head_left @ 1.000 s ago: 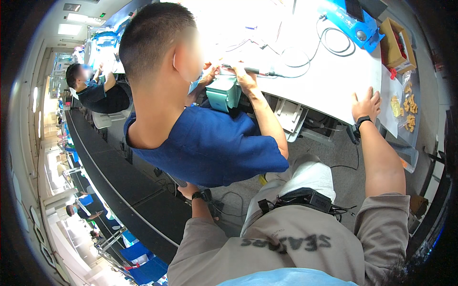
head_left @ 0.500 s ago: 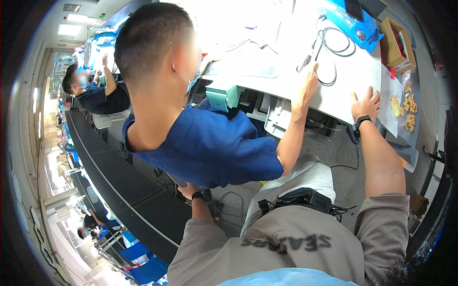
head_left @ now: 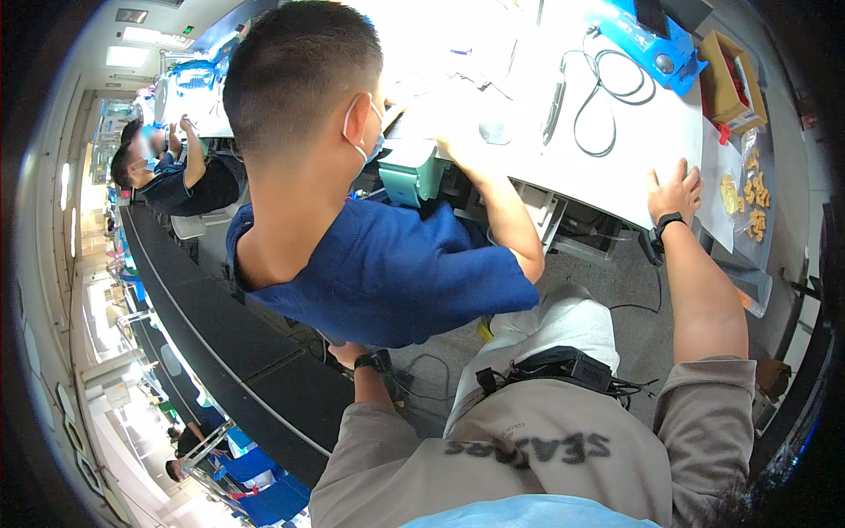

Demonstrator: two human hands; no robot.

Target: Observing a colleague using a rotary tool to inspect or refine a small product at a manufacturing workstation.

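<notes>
My right hand (head_left: 676,194) rests on the near right edge of the white table (head_left: 647,180), fingers spread and a black band round its wrist. My left hand (head_left: 348,354) is low behind the seated co-worker's back, beside a dark edge that may be a chair back; its fingers are mostly hidden. Left of and beyond my right hand, a slim pen-shaped tool (head_left: 554,113) lies on the table. Its looped black cable (head_left: 607,141) runs towards a blue box with a knob (head_left: 650,46). The co-worker's right hand (head_left: 453,148) is at the table's near edge.
The co-worker in a blue shirt (head_left: 378,264) sits close on my left. Right of the table are a cardboard box (head_left: 732,84) and bags of small tan pieces (head_left: 755,198). A green bin-like thing (head_left: 412,174) sits at the table edge. Cables (head_left: 431,365) trail over the floor.
The co-worker's right hand has let go of the pen-shaped tool, now lying on the table, and has moved left. The co-worker's head has shifted slightly right. My hands stay in place.
</notes>
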